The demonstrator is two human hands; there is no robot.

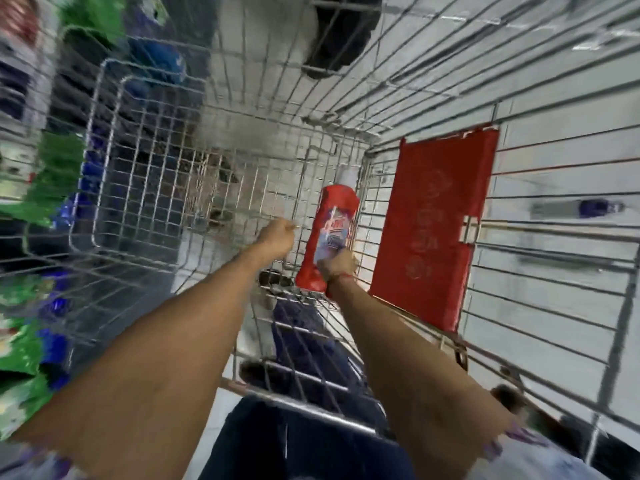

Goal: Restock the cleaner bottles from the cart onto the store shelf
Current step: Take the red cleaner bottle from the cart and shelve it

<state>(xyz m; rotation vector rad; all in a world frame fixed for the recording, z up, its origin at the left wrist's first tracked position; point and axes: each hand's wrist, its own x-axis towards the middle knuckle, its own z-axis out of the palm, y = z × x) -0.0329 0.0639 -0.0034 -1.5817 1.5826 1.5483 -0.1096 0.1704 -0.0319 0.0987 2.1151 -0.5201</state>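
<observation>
So in the head view, a wire cart [194,188] is seen from above, and the whole shot is pretty motion-blurred. A red bottle [330,233] with a white cap and a bluish label is held inside the cart, near its right-hand wall, tilted with the cap pointing away from the person. The right hand [337,266] is wrapped around the lower part of the bottle, so that grip is closed on it; a thin red band is seen at the wrist. The left hand [275,237] is stretched out just beside the bottle, to its left, and looks curled into a loose fist against the cart's wire. Whether anything is pinched in that grip honestly can't be told, since the fingers are blurred and mostly hidden behind the back of the hand. A red flap [438,223] with faint printing is hung on the cart's wire to the right of the bottle. Store shelves [41,188] stocked with green and blue packs are smeared along the left edge. A pale floor is visible through the mesh, and dark blue trousers [311,445] are seen at the bottom.
</observation>
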